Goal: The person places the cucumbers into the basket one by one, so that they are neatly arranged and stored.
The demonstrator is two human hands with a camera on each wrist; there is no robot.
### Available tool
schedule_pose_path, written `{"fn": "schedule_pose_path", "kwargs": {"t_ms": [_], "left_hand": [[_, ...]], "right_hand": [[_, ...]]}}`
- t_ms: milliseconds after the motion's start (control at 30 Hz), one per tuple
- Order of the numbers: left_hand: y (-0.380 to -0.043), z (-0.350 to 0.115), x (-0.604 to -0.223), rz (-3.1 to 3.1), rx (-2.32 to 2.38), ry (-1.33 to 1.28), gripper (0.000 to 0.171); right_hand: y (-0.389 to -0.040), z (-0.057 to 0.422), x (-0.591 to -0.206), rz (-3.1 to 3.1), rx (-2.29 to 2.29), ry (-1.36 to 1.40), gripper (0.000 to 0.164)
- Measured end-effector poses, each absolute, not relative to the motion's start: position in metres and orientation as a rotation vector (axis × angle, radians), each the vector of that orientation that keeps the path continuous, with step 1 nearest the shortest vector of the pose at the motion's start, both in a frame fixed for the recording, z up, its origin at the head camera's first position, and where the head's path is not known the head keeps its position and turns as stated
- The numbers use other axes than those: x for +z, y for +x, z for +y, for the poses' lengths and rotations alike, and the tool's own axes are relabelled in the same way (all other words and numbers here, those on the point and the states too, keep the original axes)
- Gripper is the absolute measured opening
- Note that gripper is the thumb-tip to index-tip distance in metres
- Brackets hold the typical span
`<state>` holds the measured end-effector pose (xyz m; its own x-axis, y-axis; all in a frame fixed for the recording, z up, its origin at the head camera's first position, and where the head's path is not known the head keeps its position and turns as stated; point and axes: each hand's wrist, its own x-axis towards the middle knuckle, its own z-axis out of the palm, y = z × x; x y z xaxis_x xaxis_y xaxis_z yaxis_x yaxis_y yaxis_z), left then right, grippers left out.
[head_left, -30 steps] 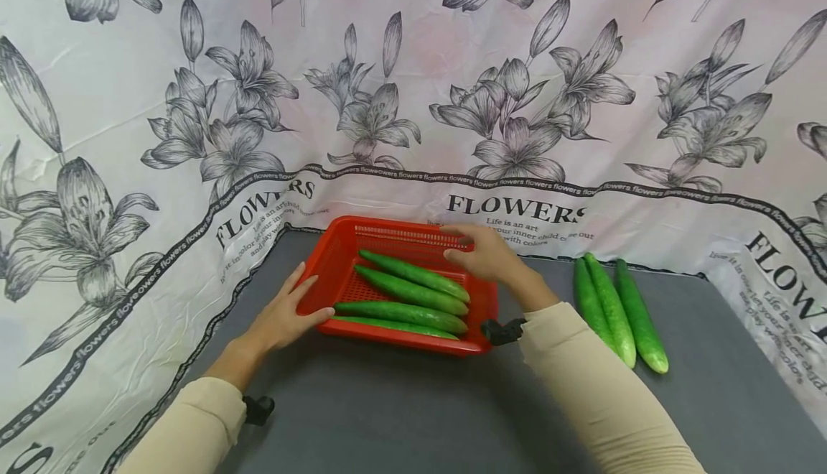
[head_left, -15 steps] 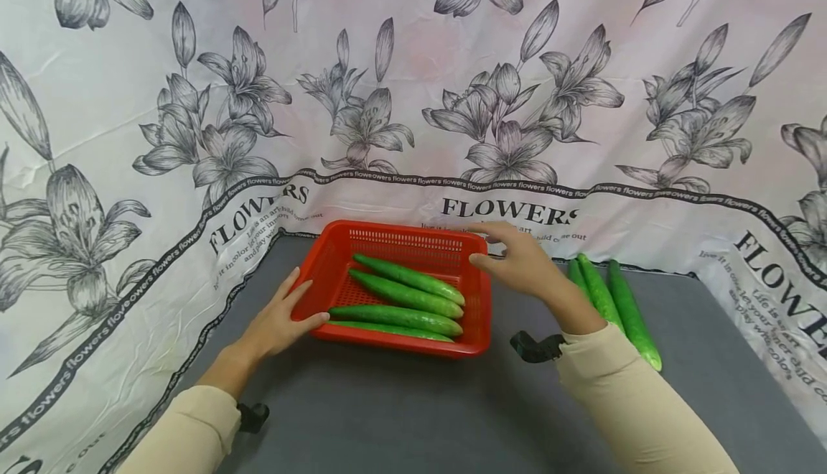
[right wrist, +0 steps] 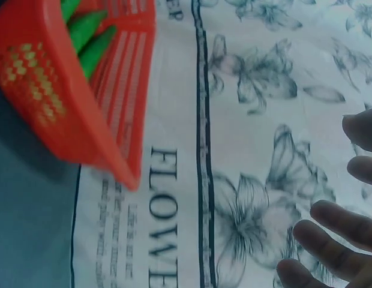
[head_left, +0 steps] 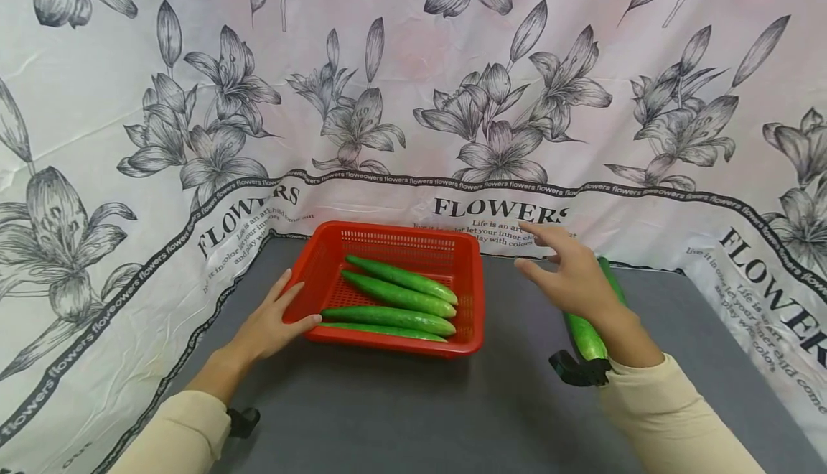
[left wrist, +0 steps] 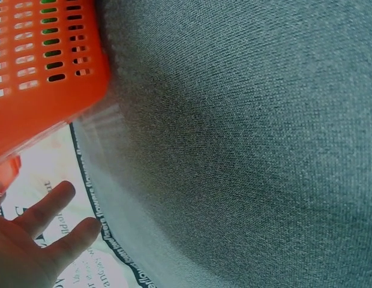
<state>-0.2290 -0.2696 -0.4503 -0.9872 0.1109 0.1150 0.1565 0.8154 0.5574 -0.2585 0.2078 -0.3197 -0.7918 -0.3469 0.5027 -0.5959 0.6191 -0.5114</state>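
Note:
A red plastic basket (head_left: 462, 348) with slotted walls stands on the grey table, and several green cucumbers (head_left: 395, 293) lie side by side in it. At its left end is my left hand (head_left: 263, 327), fingers spread along the outer wall and thumb at the near left corner. In the left wrist view, spread fingers (left wrist: 51, 207) show close to the basket's wall. Right of the basket, my right hand (head_left: 575, 276) is in the air with nothing in it, thumb and fingers apart. Cucumbers on the table (head_left: 588, 337) lie behind this hand and forearm, mostly hidden.
A white cloth with printed flowers (head_left: 497, 115) hangs behind the table and along both sides. The grey tabletop (head_left: 400, 416) stretches in front of the basket. A black wrist mount (head_left: 578, 370) sits at the right cuff.
My right hand has moved from over the basket's right end out to the right, toward the loose cucumbers, and now covers most of them. The left hand stays at the basket.

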Motion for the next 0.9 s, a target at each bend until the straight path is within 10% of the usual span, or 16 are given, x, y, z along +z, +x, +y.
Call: {"fn": "schedule_pose_path", "kwargs": {"t_ms": [900], "left_hand": [[-0.229,-0.269,-0.450,-2.911,-0.907,-0.218,0.085]], "right_hand": [[-0.254,0.306,-0.354,-2.660,0.800,0.358,0.064]]}}
